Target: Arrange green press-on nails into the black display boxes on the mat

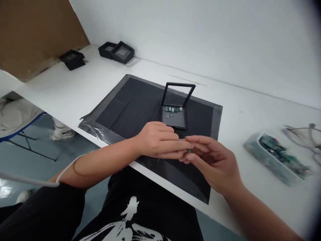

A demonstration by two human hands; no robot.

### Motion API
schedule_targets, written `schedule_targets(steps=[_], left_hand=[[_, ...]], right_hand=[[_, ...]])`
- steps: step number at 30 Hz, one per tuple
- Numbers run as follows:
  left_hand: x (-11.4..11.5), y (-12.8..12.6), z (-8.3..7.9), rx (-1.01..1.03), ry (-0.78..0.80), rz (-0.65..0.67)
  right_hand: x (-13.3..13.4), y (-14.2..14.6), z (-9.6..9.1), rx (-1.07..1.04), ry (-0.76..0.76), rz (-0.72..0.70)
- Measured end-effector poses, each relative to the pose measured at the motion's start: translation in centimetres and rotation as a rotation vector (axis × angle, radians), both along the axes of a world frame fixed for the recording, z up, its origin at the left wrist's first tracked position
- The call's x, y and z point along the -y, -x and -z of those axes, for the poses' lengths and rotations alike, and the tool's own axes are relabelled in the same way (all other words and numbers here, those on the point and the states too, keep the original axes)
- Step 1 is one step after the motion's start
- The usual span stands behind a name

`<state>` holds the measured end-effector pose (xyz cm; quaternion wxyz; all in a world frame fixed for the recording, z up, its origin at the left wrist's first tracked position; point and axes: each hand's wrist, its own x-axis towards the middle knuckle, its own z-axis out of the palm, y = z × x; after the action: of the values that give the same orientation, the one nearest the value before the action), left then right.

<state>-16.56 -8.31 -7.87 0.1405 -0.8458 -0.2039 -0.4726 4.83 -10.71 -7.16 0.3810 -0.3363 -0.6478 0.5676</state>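
My left hand [162, 140] reaches across from the left, its fingers pressed together and meeting my right hand [217, 160] over the black mat [120, 103]. Between the fingertips of both hands shows a small green stone [190, 151], mostly hidden by the fingers. Just beyond my left hand stands a black display case [178, 122] with its clear-windowed lid [164, 95] tilted up. Inside the case lie several small green rectangular stones [173, 109], mostly along the back, and a piece with a pinkish spot [180, 109].
A translucent tub [269, 164] of green pieces, blurred, sits on the white table [233, 134] at right, beside eyeglasses [309, 135]. Black cases [122, 52] stand at the back, more black cases [72, 59] farther left. A folding chair [22, 124] is below left. A white cord [32, 180] crosses my left arm.
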Motion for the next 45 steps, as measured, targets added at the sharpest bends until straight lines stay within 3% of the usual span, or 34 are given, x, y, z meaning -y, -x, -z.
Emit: schedule_targets(steps=[9, 25, 36, 45], left_hand=[[-0.1, -0.1, 0.2, 0.045, -0.050, -0.017], [-0.2, -0.4, 1.0, 0.005, 0.060, -0.047], [-0.4, -0.7, 1.5, 0.049, 0.107, -0.030], [-0.6, -1.2, 1.2, 0.133, 0.189, -0.002]], right_hand=[[-0.3, 0.7, -0.2, -0.090, 0.185, -0.003], [-0.1, 1.0, 0.1, -0.050, 0.269, 0.079], [-0.2, 0.8, 0.6, -0.080, 0.338, 0.053], [-0.6, 0.7, 1.0, -0.092, 0.300, 0.038]])
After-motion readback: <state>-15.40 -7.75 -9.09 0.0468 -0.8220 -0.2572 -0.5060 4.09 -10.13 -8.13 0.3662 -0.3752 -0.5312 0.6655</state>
